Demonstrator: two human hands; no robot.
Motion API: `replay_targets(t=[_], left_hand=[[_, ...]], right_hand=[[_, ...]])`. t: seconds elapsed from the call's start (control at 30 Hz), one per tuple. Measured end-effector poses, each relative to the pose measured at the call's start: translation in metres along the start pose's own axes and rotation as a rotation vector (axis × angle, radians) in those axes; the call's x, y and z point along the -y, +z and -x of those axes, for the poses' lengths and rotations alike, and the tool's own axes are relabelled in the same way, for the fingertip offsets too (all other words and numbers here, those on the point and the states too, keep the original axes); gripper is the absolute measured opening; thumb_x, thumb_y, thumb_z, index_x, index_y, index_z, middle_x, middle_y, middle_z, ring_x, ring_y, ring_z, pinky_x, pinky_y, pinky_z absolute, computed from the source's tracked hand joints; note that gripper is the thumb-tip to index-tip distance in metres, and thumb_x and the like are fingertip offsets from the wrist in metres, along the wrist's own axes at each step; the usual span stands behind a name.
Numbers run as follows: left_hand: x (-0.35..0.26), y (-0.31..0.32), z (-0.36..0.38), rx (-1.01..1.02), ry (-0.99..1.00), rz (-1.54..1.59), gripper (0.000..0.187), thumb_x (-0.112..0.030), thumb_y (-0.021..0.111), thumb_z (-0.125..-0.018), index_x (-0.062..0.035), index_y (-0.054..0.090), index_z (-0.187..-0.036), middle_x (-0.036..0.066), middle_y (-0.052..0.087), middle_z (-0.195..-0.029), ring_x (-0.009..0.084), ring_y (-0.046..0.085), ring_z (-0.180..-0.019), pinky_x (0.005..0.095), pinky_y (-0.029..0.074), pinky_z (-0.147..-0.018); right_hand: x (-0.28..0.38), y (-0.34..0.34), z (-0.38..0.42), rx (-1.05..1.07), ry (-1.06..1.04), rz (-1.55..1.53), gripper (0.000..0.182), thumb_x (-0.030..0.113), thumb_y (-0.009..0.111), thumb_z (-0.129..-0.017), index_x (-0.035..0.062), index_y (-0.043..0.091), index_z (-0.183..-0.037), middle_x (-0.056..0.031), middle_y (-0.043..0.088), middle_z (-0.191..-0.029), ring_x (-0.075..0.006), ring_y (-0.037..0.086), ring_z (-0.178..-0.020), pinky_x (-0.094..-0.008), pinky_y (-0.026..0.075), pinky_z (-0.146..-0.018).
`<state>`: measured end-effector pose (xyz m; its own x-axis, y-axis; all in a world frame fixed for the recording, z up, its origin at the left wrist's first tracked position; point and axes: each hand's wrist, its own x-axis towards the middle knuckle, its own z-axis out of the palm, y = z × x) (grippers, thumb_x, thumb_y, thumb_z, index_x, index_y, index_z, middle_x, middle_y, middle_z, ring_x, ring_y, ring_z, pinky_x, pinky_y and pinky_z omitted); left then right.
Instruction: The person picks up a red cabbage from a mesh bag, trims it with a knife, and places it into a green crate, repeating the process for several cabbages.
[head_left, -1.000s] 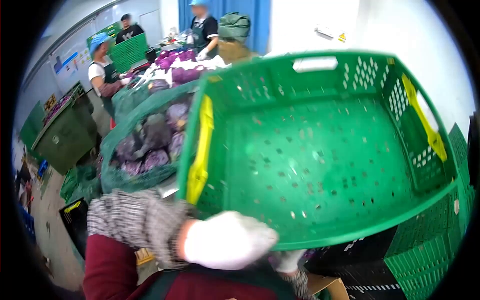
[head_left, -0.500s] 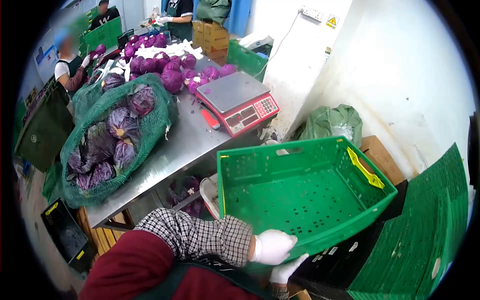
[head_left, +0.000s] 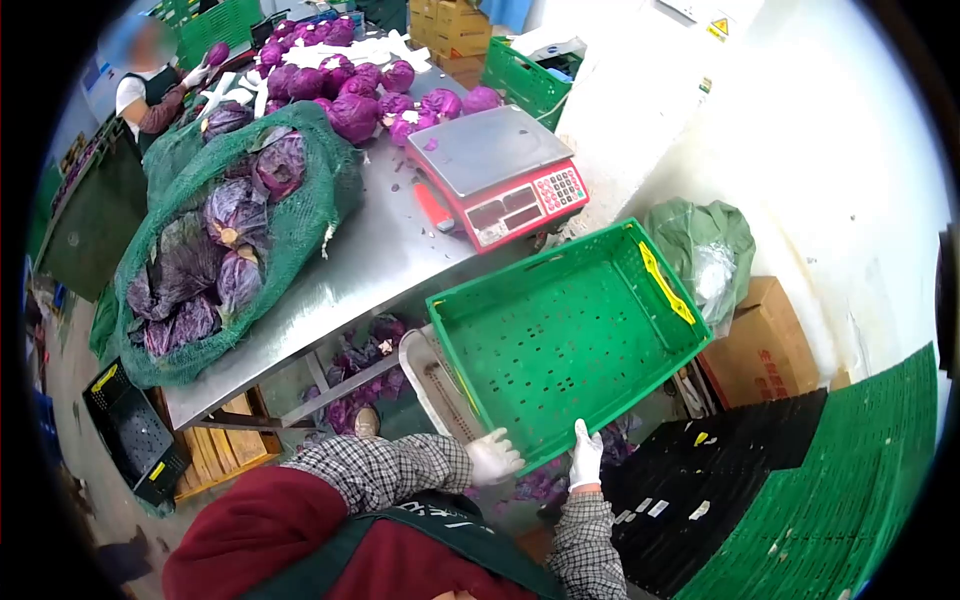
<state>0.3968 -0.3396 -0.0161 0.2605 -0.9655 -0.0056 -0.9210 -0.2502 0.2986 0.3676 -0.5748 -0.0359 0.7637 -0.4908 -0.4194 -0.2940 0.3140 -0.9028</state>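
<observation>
A green plastic crate [head_left: 560, 335] with yellow handles is tilted in front of me, its perforated floor dotted with small specks. My left hand [head_left: 494, 457], in a white glove, has its bent fingers against the crate's near left corner. On the near rim, my right hand [head_left: 586, 455], also gloved, grips with the thumb up along the inside wall; its other fingers are hidden behind the rim. Below the crate's left side is a pale plastic basket [head_left: 430, 385]. Cabbage leaves [head_left: 370, 395] lie under the table.
A steel table [head_left: 330, 290] bears a red scale [head_left: 510, 190], a green net sack [head_left: 335, 160] of cabbages and several purple cabbages [head_left: 355, 117]. Folded black and green crates [head_left: 840, 490] are stacked to my right. A cardboard box [head_left: 765, 340] stands by the wall. A co-worker [head_left: 150, 95] handles cabbage.
The crate has shifted left and turned, its right end swinging away from me. My left hand has moved left to the corner, and my right hand now shows on the near rim.
</observation>
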Motion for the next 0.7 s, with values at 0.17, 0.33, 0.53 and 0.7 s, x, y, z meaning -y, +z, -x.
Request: replay_targets(t=[0.17,0.33,0.53,0.7], left_hand=[[0.028,-0.01,-0.003,-0.097,-0.134,-0.118,0.029,-0.023,0.049,-0.08,-0.0083,0.056,-0.105,0.003,0.055,-0.08,0.021,0.055,-0.08,0.0381,0.042,-0.087],[0.04,-0.043,0.011,-0.171,-0.041,-0.165,0.005,-0.019,0.056,-0.07,-0.0154,0.056,-0.073,-0.002,0.053,-0.067,0.0172,0.056,-0.075,0.0329,0.041,-0.07],[0.038,-0.03,0.048,-0.066,-0.071,0.009,0.01,-0.02,0.058,-0.076,-0.0112,0.059,-0.082,0.003,0.059,-0.079,0.0203,0.058,-0.084,0.0343,0.043,-0.076],[0.047,-0.004,0.066,-0.052,0.001,0.061,0.011,-0.019,0.06,-0.076,-0.0109,0.059,-0.083,0.003,0.059,-0.082,0.0213,0.058,-0.084,0.0344,0.043,-0.077]], right_hand=[[-0.025,-0.026,-0.039,-0.173,-0.011,0.313,0.018,-0.006,0.055,-0.072,0.0014,0.053,-0.088,-0.0036,0.055,-0.074,-0.0163,0.053,-0.061,-0.0308,0.046,-0.056],[0.025,0.007,0.004,-0.179,-0.041,0.167,0.017,-0.008,0.056,-0.07,0.0034,0.047,-0.08,-0.0005,0.048,-0.069,-0.0109,0.045,-0.06,-0.0278,0.039,-0.054],[0.029,0.055,0.032,-0.077,0.02,0.097,0.039,-0.011,0.048,-0.071,-0.0024,0.055,-0.108,-0.0055,0.061,-0.096,-0.0162,0.057,-0.082,-0.028,0.046,-0.075],[-0.03,0.042,0.024,-0.101,-0.041,0.17,0.044,-0.013,0.043,-0.072,-0.0033,0.052,-0.114,-0.0103,0.059,-0.11,-0.0217,0.059,-0.095,-0.0309,0.046,-0.084]])
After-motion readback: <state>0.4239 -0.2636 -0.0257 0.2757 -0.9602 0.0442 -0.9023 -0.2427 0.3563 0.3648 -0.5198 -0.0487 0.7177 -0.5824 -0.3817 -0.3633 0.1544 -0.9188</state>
